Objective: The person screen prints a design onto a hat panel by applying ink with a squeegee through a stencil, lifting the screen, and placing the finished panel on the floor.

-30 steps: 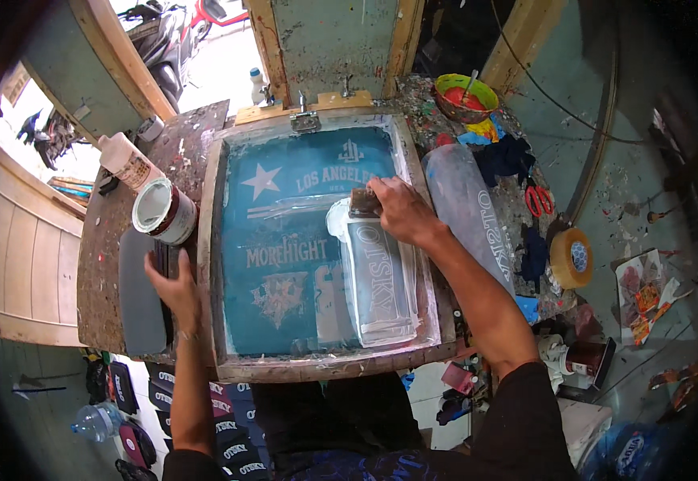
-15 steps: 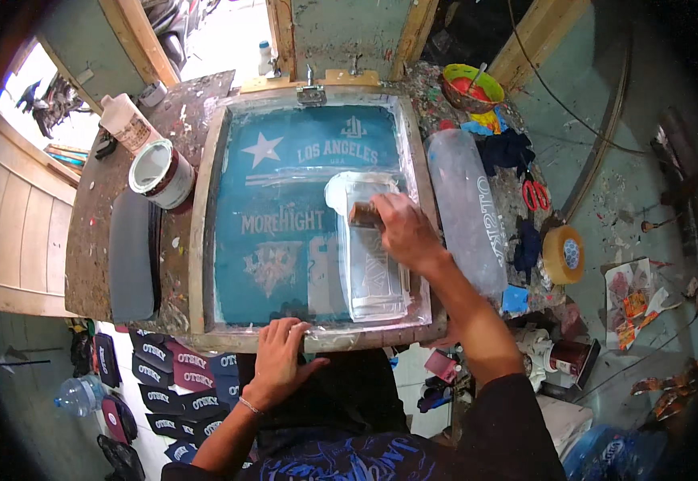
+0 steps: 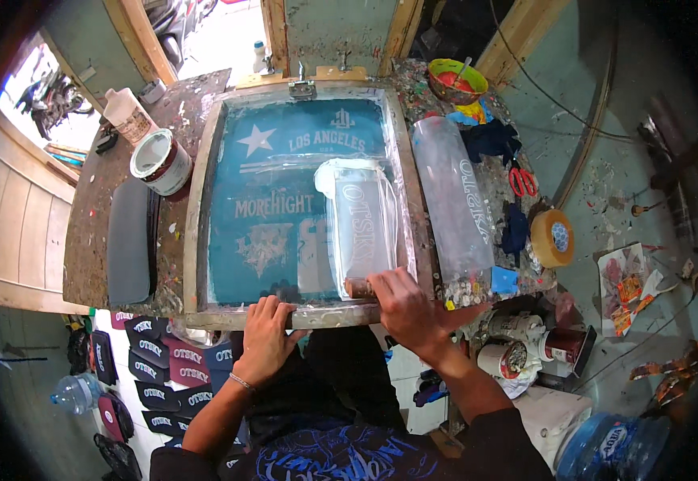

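A wooden screen-printing frame [image 3: 196,216] with teal mesh [image 3: 269,172] lies on the worktable, its far side held by a metal hinge clamp [image 3: 302,86]. White ink [image 3: 339,170] covers a tall strip at the mesh's right, over a lettered stencil. My right hand [image 3: 403,311] grips a brown wooden-handled squeegee [image 3: 359,288] near the lower end of that strip; the blade is hard to make out. My left hand [image 3: 265,341] holds the frame's near rail, fingers over the top and thumb low beside the front edge.
Left of the frame stand an open ink tub [image 3: 161,163], a pale bottle [image 3: 127,116] and dark grey curved pieces [image 3: 131,240]. To the right lie a clear plastic sheet [image 3: 453,196], red scissors [image 3: 523,180], a tape roll [image 3: 552,238] and a bowl [image 3: 456,80]. Printed dark pieces [image 3: 156,397] cover the floor.
My right hand has drawn the squeegee toward me, from the upper part of the white strip to its near end, uncovering the lettering. The left hand stays on the near rail.
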`<state>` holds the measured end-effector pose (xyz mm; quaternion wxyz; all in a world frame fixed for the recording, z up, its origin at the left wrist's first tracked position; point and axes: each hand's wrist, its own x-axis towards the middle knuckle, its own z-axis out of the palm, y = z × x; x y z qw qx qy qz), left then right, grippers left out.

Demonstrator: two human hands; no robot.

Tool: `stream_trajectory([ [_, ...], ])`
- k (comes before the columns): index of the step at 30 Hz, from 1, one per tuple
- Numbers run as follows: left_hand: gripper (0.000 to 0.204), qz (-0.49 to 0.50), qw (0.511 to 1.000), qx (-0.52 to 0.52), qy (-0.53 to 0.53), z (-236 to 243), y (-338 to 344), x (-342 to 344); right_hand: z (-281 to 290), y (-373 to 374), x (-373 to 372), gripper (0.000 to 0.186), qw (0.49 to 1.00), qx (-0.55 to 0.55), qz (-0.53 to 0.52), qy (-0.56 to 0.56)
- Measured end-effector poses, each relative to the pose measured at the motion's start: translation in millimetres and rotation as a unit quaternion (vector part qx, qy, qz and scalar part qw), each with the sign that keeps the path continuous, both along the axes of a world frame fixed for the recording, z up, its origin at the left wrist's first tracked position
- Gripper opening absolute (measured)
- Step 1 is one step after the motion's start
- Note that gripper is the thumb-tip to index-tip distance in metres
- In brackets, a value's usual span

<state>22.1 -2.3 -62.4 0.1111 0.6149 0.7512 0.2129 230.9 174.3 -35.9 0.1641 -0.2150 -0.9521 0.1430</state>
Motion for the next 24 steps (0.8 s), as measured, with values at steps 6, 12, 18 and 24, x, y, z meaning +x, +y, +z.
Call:
stream_trajectory([
  [6, 0.05, -0.047, 0.998, 0.01, 0.027, 36, -2, -14, 16, -25, 10, 0.038, 0.995, 0.082, 0.039, 0.05],
  [12, 0.062, -0.054, 0.995, 0.084, -0.012, 190, 32, -50, 143, 19, -29, 0.054, 0.967, 0.24, -0.035, 0.08],
  [18, 0.059, -0.066, 0.928, 0.364, 0.045, 180, 26, -44, 248, 71, -66, 0.045, 0.96, 0.223, -0.028, 0.165],
  [24, 0.053, -0.063, 0.989, 0.126, 0.036, -23, 38, -9, 285, 82, -78, 0.045, 0.967, 0.207, -0.037, 0.144],
])
